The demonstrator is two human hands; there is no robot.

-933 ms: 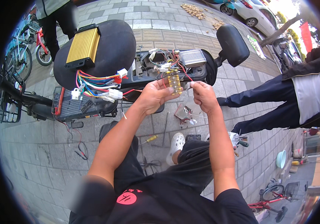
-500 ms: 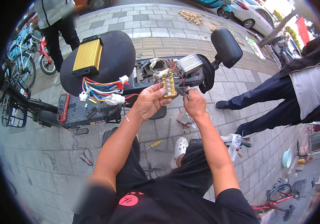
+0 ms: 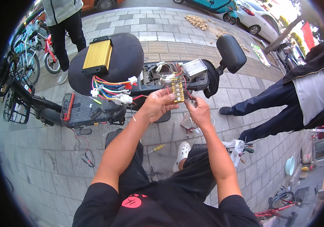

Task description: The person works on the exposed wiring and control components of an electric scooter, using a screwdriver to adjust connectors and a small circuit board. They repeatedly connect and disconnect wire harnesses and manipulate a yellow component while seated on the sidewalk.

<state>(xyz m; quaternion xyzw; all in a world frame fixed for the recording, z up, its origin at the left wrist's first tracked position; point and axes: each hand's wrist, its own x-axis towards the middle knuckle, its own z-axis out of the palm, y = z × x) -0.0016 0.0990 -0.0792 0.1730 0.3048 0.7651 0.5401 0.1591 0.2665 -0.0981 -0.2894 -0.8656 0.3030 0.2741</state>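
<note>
A yellow terminal block point(image 3: 177, 90) with metal screws is gripped between the thumb and fingers of my left hand point(image 3: 157, 106). Just right of it, my right hand point(image 3: 198, 111) pinches a thin wire at the block's edge, its fingertips partly shaded. Behind them, the opened scooter body point(image 3: 148, 75) holds tangled wires and a silver finned box point(image 3: 194, 71). On the black seat point(image 3: 125, 53) lies a gold finned controller point(image 3: 97, 56), with a bundle of coloured wires and white connectors point(image 3: 112, 88) hanging toward my left hand.
A red multimeter point(image 3: 67, 108) rests on the footboard point(image 3: 90, 117). A screwdriver point(image 3: 156, 148) lies on the paving point(image 3: 75, 151). Two people stand nearby, one at upper left point(image 3: 66, 36), one at right point(image 3: 275, 106). Bicycles point(image 3: 29, 60) are parked at left; a cyan basin point(image 3: 289, 165) sits right.
My right hand has moved down and left, closer to the terminal block. Both hands and the block appear a little lower in the picture, after the whole view shifted slightly.
</note>
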